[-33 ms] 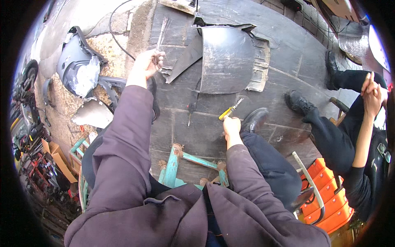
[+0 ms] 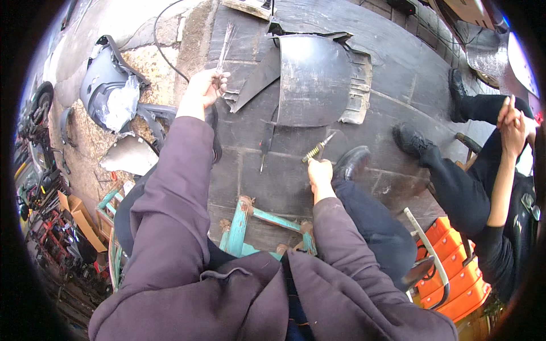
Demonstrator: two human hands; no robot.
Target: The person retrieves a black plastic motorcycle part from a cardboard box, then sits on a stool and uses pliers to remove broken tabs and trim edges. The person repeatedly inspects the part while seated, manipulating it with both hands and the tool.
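Note:
My left hand is closed around a bundle of thin wires, which fan out upward from the fist. In my right hand is a yellow-and-black handled tool with a slim metal tip pointing up and right; its exact kind does not show. Ahead of both hands, on the dark tiled floor, lies a curved black plastic panel with a ribbed, frayed right edge. A flat black piece sticks out at its left. Below the panel rests a thin dark tool with a pointed tip and a cord.
At left lie a grey car-body part and a clear plastic bag. A worn teal stool stands between my legs. To the right sits another person, hands together, near orange drawers. A cardboard box is lower left.
The yellow-and-black tool has turned slightly in my right hand. My left hand has barely shifted and keeps the wires.

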